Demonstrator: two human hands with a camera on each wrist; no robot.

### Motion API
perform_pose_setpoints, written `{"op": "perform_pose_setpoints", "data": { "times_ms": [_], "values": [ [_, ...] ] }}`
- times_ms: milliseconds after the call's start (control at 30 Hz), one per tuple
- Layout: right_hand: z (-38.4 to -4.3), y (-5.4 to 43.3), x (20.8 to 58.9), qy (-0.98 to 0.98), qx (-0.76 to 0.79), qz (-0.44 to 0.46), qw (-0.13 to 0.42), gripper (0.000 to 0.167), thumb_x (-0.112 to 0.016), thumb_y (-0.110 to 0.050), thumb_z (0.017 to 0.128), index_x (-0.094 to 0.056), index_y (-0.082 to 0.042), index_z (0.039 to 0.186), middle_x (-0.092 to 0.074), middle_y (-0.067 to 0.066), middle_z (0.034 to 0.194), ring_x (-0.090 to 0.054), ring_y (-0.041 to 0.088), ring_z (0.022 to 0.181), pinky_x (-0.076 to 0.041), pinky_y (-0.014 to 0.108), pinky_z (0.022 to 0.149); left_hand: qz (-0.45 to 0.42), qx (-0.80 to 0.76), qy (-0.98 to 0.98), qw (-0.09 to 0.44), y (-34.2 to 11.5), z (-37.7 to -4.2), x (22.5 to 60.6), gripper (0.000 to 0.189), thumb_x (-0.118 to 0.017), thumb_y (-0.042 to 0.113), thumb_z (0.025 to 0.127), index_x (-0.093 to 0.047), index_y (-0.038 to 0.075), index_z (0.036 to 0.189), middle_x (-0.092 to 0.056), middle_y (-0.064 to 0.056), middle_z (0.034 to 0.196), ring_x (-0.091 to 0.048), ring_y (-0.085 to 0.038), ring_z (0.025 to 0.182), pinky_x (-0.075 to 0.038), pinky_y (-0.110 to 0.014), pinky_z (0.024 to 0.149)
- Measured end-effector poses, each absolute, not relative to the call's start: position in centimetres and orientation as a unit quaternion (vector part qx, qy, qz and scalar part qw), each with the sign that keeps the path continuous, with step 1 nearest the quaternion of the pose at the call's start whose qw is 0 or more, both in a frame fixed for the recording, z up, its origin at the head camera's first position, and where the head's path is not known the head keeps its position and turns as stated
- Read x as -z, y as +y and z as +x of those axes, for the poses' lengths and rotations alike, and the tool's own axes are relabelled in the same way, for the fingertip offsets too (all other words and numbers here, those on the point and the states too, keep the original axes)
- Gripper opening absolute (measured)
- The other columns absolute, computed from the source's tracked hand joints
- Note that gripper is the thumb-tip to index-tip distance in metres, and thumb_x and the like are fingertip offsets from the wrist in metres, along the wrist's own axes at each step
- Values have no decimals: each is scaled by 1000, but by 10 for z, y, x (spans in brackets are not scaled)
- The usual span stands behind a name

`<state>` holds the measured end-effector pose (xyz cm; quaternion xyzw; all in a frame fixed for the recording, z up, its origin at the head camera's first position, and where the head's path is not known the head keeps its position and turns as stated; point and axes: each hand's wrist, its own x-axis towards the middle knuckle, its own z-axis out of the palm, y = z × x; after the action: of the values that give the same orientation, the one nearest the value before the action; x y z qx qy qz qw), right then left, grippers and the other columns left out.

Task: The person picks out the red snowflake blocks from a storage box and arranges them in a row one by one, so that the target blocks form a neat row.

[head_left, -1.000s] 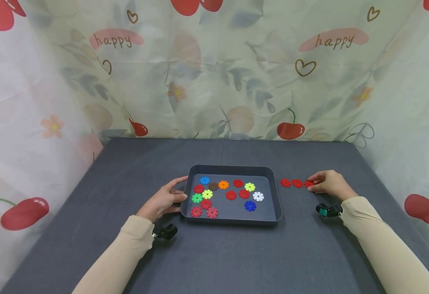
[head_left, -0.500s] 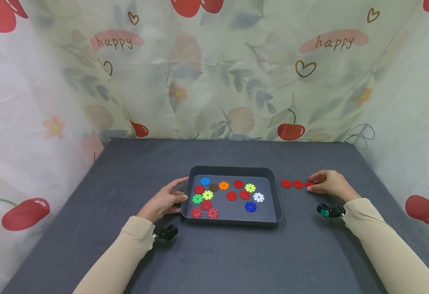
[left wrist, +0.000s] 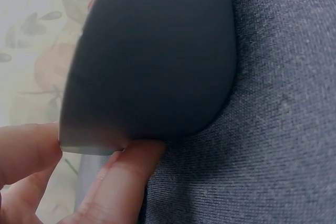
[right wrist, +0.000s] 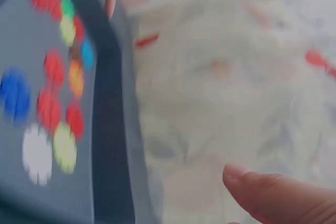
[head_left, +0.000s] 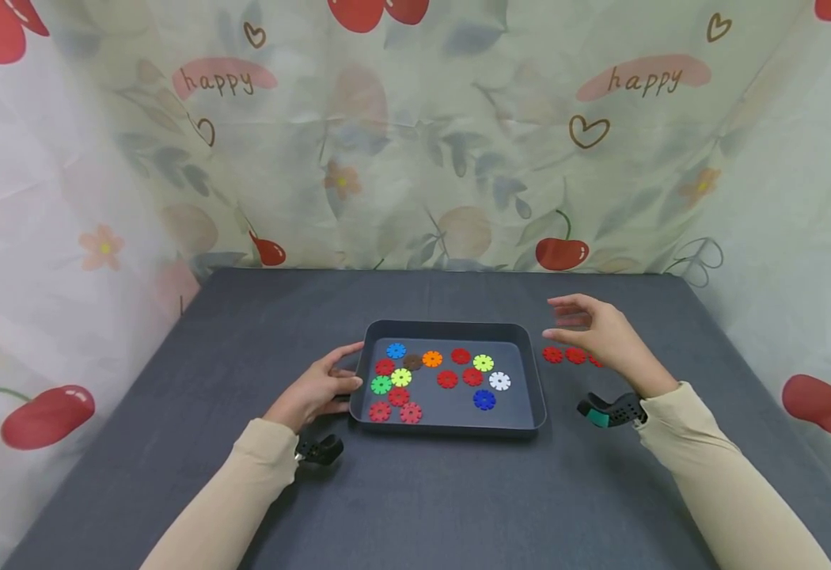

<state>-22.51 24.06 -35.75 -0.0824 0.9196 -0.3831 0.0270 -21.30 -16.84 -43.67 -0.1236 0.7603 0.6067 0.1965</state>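
My left hand (head_left: 318, 389) touches the left outer wall of the dark tray (head_left: 451, 432); its fingers (left wrist: 118, 182) rest against that wall in the left wrist view. Notched, snowflake-like plastic discs lie in the tray: several red, such as a red disc (head_left: 447, 379), plus a white disc (head_left: 500, 381), a dark blue disc (head_left: 484, 399) and an orange disc (head_left: 432, 359). Right of the tray, red discs (head_left: 552, 355) form a row. Above them my right hand (head_left: 604, 332) hovers with thumb and fingers apart, holding nothing. It partly hides the row's right end.
A dark grey cloth covers the table (head_left: 415, 499). Behind it hangs a patterned curtain (head_left: 415, 158), with white cherry-print cloth (head_left: 800, 317) at the sides. Black wrist devices (head_left: 611, 410) are worn below both hands.
My right hand has let go of the red disc at the row's right end. It has risen and shifted left, its fingers spread. My left hand and the tray stay put.
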Motion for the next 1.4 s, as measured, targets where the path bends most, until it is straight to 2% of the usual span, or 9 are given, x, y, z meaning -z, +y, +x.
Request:
{"op": "perform_pose_setpoints", "data": {
  "times_ms": [233,433,567,933,1400],
  "values": [
    [-213,189,363,873,467,-137,36,67,-77,-26,84,-46,-10,142,-51,15,139,-53,33,125,-50,48,95,-122,-609,760,192,-167,-213,439,66,-62,6,93,-38,36,147,-49,-22,134,-66,-25,99,-58,-41,78],
    [-211,155,387,840,512,-168,59,68,-80,-24,80,-49,-8,139,-51,14,139,-51,34,127,-44,48,102,-119,-608,761,191,-167,-213,438,66,-62,6,94,-38,36,147,-50,-22,133,-66,-24,98,-58,-41,78],
    [-211,141,407,843,507,-167,67,67,-81,-26,78,-52,-8,136,-53,14,137,-53,35,126,-45,48,101,-121,-607,762,192,-167,-212,436,66,-62,6,93,-38,36,147,-50,-22,133,-66,-25,99,-58,-41,79],
    [-218,114,440,895,416,-161,26,53,-83,-21,76,-65,-8,123,-63,7,122,-61,25,112,-51,41,95,-127,-601,765,195,-168,-212,435,66,-62,7,94,-37,35,147,-49,-22,134,-64,-26,103,-57,-42,81],
    [-226,109,454,924,348,-154,25,43,-84,-18,75,-70,-10,115,-65,4,105,-62,19,95,-53,36,86,-125,-603,763,195,-167,-212,435,66,-62,6,93,-37,36,147,-49,-21,134,-65,-25,100,-58,-40,80]
  ]
}}
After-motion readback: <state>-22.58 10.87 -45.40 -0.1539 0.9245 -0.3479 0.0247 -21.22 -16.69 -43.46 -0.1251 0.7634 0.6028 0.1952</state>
